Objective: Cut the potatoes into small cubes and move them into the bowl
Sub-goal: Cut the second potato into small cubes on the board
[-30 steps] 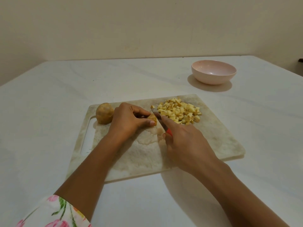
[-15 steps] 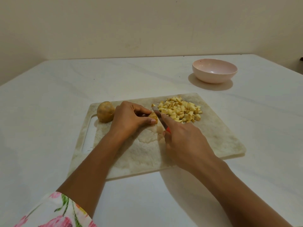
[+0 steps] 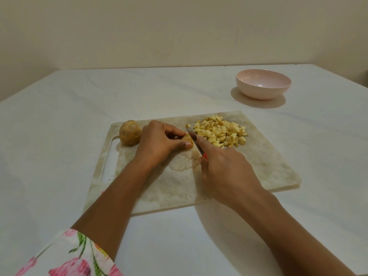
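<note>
No writing I can read anywhere. My left hand (image 3: pixel 159 143) is curled down, pinching a small potato piece (image 3: pixel 188 138) on the cutting board (image 3: pixel 268 166) — my right hand (image 3: pixel 225 170) is closed round the red-handled knife (image 3: pixel 194 140), forefinger along its back, blade at the piece. Potato cubes (image 3: pixel 221 131) are heaped just right; whole potato (image 3: pixel 129 132) left; pink bowl (image 3: pixel 263 84) well apart on the counter (image 3: pixel 59 120).

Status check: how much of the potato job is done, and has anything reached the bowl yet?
Done: a heap of potato cubes lies on the cutting board. In hand: the left hand pins a small potato piece while the right hand works the knife against it. Left: one whole potato waits uncut on the board, and the pink bowl looks empty, so no cubes have been moved.
</note>
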